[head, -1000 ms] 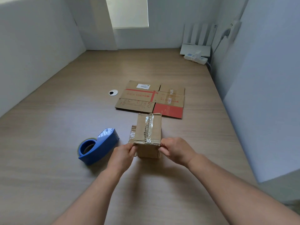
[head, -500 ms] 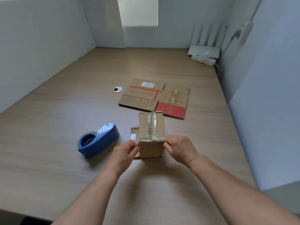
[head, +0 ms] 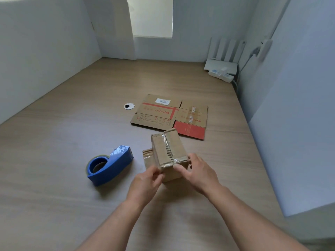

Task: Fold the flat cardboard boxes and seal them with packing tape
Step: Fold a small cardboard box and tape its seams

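Small box (head: 168, 151) sits at mid-desk (head: 54, 160), its near end taken between both hands; long axis runs near-to-far, far end swung slightly left; a taped seam is seen along the top face, with the tape end wrapped over the near edge. Left hand (head: 145, 182) is curled on the near-left corner, fingertips pinched on cardboard (blurred; exact contact not resolved); right hand (head: 197, 171) is clamped on the near-right corner, thumb laid across the tape end. The box lies directly beyond the fingers; both hands are equally close. Judged step: tape end being pressed down. Tape dispenser (head: 110, 165) lies just left of the box, nearer the left hand; flat cardboard (head: 170, 115) lies farther off, apart from the box. Open desk is available left and near; a wall stands on the right.
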A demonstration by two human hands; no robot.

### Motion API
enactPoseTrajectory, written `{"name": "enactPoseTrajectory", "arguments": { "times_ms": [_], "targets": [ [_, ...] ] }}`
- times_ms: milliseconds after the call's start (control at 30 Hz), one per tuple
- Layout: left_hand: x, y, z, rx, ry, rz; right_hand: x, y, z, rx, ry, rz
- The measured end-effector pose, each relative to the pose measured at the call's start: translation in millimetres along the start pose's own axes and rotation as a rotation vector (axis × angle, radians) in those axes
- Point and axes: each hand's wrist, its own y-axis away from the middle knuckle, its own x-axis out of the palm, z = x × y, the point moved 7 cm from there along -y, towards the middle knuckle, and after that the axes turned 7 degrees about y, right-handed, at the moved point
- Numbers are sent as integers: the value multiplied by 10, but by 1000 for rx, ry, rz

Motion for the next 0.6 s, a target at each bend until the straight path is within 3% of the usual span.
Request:
{"name": "enactPoseTrajectory", "arguments": {
  "times_ms": [100, 267, 333, 500, 600],
  "targets": [
    [49, -4, -104, 6, -62, 163, -21, -66, -40, 209, -154, -49],
    [-495, -256, -205, -50, 2, -171, -72, -114, -12, 196, -132, 18],
    [-578, -438, -272, -44, -4, -201, -89, -92, 3, 135, -79, 52],
    [-328, -829, -479, -105, -91, 68, -168, -12, 10, -3, 39, 169],
    [-159, -869, -490, -118, -207, 222, -273, -2, -90, 24, 65, 161]
  ]
}}
